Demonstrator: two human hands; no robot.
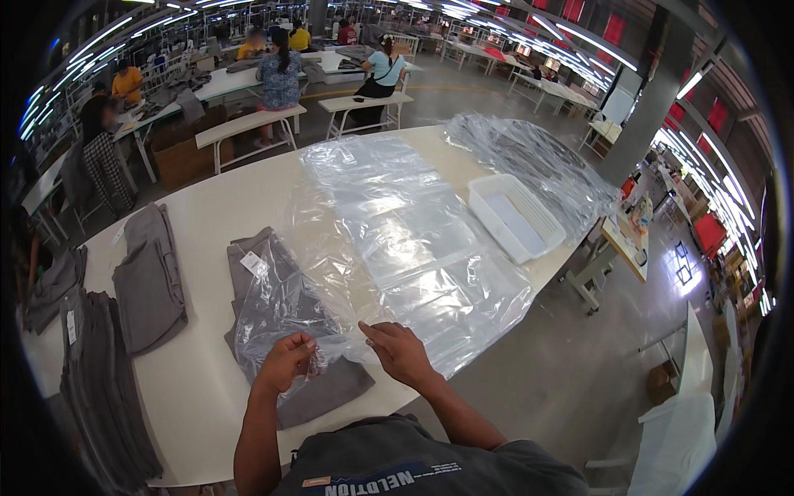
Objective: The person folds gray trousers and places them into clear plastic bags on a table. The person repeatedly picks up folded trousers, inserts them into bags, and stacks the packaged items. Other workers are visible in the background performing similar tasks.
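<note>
My left hand (285, 361) is closed in a pinch on the edge of a clear plastic bag (277, 310). The bag lies loosely over a folded grey garment (331, 393), which looks like trousers. A white tag (254, 263) shows at the garment's far end. To the right, my right hand (403, 354) rests on the plastic with its fingers stretched out, apart from my left hand. Just beyond it lies a stack of flat clear plastic bags (397, 223), shiny with reflected light.
More folded grey trousers (150, 281) and a grey pile (103, 388) lie on the left of the white table (194, 397). A white plastic basket (517, 219) and bagged garments (529, 157) stand at the far right. Beyond the table are benches (251, 128) and seated people.
</note>
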